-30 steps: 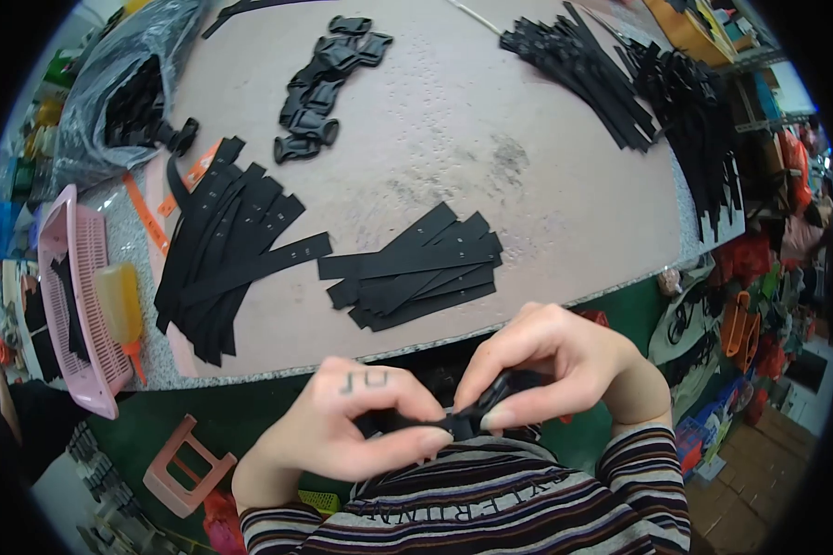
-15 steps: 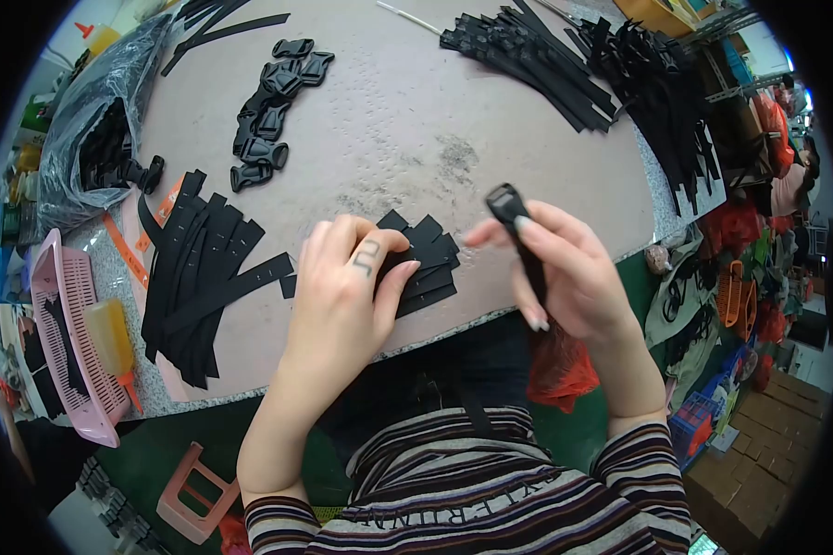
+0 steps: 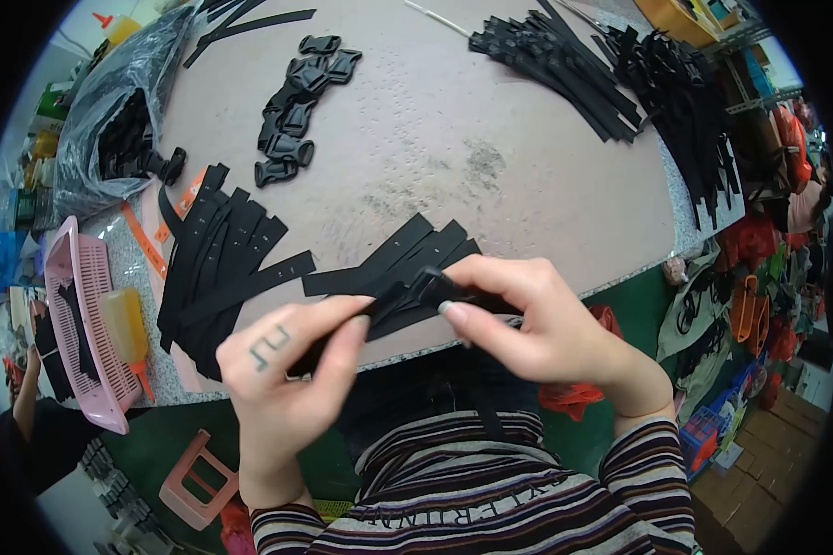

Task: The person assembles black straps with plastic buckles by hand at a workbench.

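Note:
Between finger and thumb, my left hand (image 3: 287, 365) pinches a black webbing strap (image 3: 391, 302) close to its end. My right hand (image 3: 541, 319) is closed on a black plastic buckle (image 3: 426, 283), held at the fingertips. The strap's end meets the buckle's edge in this view; fingers partly cover both. Under and just beyond the hands lies a fanned pile of cut black straps (image 3: 407, 248), near the table's front edge. To the left of my left hand is a larger pile of black straps (image 3: 215, 250) with small pale marks.
A row of black buckles (image 3: 296, 118) lies further back, beside a clear plastic bag (image 3: 102, 120) holding more. Bundles of black straps (image 3: 555, 69) are at the back right. A pink basket (image 3: 91, 314) and a yellow glue bottle (image 3: 126, 328) stand at the left edge.
My left hand has come off the strap pile with a strap, moving left and nearer me. My right hand has brought the buckle down and left to meet it. The view has shifted slightly.

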`<state>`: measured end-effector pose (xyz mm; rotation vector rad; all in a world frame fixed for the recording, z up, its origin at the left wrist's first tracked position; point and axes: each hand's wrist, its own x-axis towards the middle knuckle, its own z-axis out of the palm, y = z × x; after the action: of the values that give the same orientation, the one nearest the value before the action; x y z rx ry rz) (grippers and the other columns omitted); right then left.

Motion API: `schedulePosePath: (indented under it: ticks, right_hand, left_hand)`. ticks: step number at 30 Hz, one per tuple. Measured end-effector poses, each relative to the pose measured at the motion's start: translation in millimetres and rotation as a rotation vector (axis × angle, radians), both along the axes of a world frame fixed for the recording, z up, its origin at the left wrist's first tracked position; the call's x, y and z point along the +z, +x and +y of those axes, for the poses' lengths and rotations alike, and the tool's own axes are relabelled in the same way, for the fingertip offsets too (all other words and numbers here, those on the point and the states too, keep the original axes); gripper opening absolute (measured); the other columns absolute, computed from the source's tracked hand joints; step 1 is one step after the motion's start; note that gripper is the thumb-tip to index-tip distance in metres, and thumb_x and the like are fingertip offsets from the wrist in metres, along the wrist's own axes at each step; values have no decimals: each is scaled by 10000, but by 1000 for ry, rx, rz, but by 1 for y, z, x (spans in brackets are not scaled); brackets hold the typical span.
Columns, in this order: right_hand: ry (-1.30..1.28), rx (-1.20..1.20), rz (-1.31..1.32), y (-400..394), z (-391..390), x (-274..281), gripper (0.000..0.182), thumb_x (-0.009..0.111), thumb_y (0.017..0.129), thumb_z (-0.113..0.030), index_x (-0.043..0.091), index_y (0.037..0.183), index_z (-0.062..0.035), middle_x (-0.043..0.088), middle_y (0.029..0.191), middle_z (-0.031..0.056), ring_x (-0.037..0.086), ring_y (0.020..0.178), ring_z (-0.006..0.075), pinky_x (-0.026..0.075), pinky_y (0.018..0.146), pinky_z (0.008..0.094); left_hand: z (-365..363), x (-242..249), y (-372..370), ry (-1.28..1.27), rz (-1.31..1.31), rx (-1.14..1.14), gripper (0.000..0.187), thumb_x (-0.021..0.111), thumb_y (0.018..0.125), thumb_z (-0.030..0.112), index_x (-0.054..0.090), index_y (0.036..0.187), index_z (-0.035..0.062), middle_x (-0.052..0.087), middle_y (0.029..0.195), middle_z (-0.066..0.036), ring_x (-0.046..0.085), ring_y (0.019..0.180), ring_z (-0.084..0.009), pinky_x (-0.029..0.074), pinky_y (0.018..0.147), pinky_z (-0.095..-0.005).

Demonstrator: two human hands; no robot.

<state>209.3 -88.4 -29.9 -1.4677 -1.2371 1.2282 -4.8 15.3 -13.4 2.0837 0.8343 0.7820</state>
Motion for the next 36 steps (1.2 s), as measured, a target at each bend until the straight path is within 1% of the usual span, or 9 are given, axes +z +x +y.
schedulePosePath:
  ticks: [1, 4, 7, 10, 16, 22, 25, 31, 36]
  right_hand:
    - [113, 4, -142, -5, 3, -1, 191, 686, 919, -123, 660, 1037, 25, 645, 695, 129, 621, 563, 177, 480, 541, 312]
    - [138, -3, -219, -13, 9, 4, 167, 684, 915, -128, 658, 999, 15, 653, 696, 140, 616, 521, 229, 473, 512, 327]
    - [167, 26, -287, -16, 12, 5, 159, 690, 908, -128, 661, 986, 7, 666, 698, 135, 636, 522, 241, 480, 501, 335]
    - [158, 20, -317, -17, 14, 10, 163, 692, 905, -131, 660, 980, 10, 670, 693, 125, 653, 536, 245, 489, 500, 335]
    - [210, 30, -298, -22, 16, 10, 145, 691, 906, -133, 654, 958, -3, 670, 697, 112, 658, 549, 249, 494, 499, 332]
    - [429, 27, -638, -31, 14, 0, 149, 709, 869, -131, 633, 937, -23, 616, 693, 80, 628, 551, 258, 485, 487, 345]
    - [452, 12, -663, -32, 14, 0, 155, 712, 855, -130, 630, 925, -18, 597, 684, 72, 616, 538, 250, 484, 487, 340]
    - [469, 44, -699, -39, 14, 6, 149, 708, 851, -127, 621, 905, -18, 596, 679, 77, 616, 543, 253, 488, 490, 342]
    - [393, 14, -614, -30, 14, 2, 153, 704, 850, -130, 619, 913, -18, 598, 670, 86, 628, 555, 265, 491, 493, 351]
  left_hand:
    - [-3, 3, 1, 63, 39, -1, 202, 769, 767, -35, 766, 962, 21, 661, 678, -84, 610, 537, -138, 443, 511, -250]
    - [-12, 7, 2, 197, 152, 25, 224, 790, 742, -28, 770, 957, 33, 605, 631, -60, 569, 491, -165, 422, 476, -284]
    - [-14, 7, 0, 216, 174, 31, 236, 791, 735, -26, 770, 962, 38, 608, 632, -52, 563, 483, -171, 423, 471, -286]
    - [-16, 7, -3, 236, 67, 60, 248, 793, 731, -20, 769, 969, 43, 607, 630, -50, 562, 480, -170, 426, 473, -281]
    - [-17, 9, -6, 211, 148, 84, 237, 786, 725, -14, 754, 952, 44, 617, 638, -57, 579, 491, -184, 442, 481, -290]
    - [-18, 14, -6, 237, 210, 32, 214, 787, 703, -4, 723, 903, 37, 601, 642, -54, 586, 511, -220, 457, 493, -313]
    - [-17, 11, -5, 305, 211, 85, 210, 783, 703, -4, 718, 899, 37, 590, 634, -53, 584, 508, -221, 459, 494, -319]
    - [-22, 6, -1, 358, 237, 52, 228, 793, 748, 18, 722, 963, 40, 610, 677, -57, 570, 513, -209, 455, 500, -321]
    - [-14, 12, -7, 158, 229, 47, 309, 801, 795, 55, 739, 1097, 29, 600, 682, -59, 544, 513, -190, 432, 510, -313]
